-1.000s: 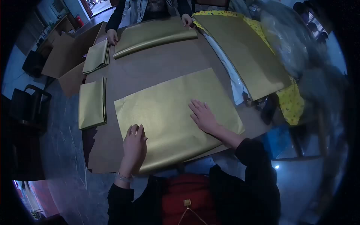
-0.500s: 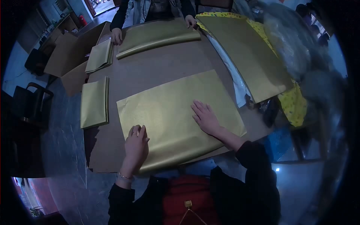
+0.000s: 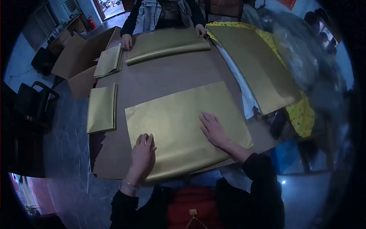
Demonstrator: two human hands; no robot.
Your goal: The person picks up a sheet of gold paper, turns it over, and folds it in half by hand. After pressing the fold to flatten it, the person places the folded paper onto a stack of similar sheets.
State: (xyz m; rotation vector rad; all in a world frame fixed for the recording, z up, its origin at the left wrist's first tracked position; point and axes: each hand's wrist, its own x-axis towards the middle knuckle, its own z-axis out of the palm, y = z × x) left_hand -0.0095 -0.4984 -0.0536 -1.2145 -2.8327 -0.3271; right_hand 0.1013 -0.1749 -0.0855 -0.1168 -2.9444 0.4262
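A large sheet of gold paper [image 3: 179, 122] lies in front of me, its near edge curving over in a soft bend. My right hand [image 3: 213, 129] rests flat on the sheet, right of its middle, fingers slightly spread. Near the sheet's left edge, my left hand [image 3: 144, 152] touches the paper with loosely bent fingers; its thumb side is partly hidden. Left of the sheet lies a folded stack of gold paper [image 3: 101, 108], with another folded stack [image 3: 108, 62] beyond it.
Brown cardboard [image 3: 183, 74] covers the table. Opposite, another person's hands [image 3: 127, 42] rest on a partly rolled gold sheet [image 3: 167, 44]. A tall pile of gold sheets [image 3: 255, 65] lies right, on yellow wrapping [image 3: 301, 118]. An open carton [image 3: 82, 63] stands left.
The whole scene has shifted slightly down and right in view as my head moved. Both my hands keep about the same places on the gold sheet.
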